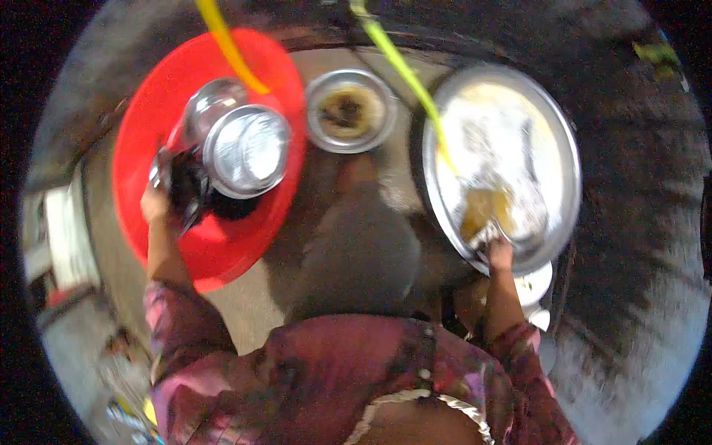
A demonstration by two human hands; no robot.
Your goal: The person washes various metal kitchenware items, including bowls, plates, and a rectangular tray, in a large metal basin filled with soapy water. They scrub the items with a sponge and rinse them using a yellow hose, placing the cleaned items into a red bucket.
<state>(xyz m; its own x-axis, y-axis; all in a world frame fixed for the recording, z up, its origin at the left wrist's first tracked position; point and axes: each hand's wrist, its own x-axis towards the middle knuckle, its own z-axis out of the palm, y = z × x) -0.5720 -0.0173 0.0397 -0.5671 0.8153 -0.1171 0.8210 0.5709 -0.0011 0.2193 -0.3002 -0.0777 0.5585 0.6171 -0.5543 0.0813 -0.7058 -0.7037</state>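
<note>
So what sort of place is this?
Probably a ground-level washing-up spot: metal dishes in a red basin, a foamy-looking metal tub, and what looks like a yellow hose.

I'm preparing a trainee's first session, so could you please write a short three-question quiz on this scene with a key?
1. Multiple choice: What colour is the basin under the left hand?
a) blue
b) red
c) green

2. True or false: The right hand is at the side of the large metal basin farthest from the person.

3. Fill the gap: Going from left to right, the small metal bowl with brown contents stands ____ the two basins.

Key:
1. b, red
2. False; it is at the side nearest the person
3. between
</note>
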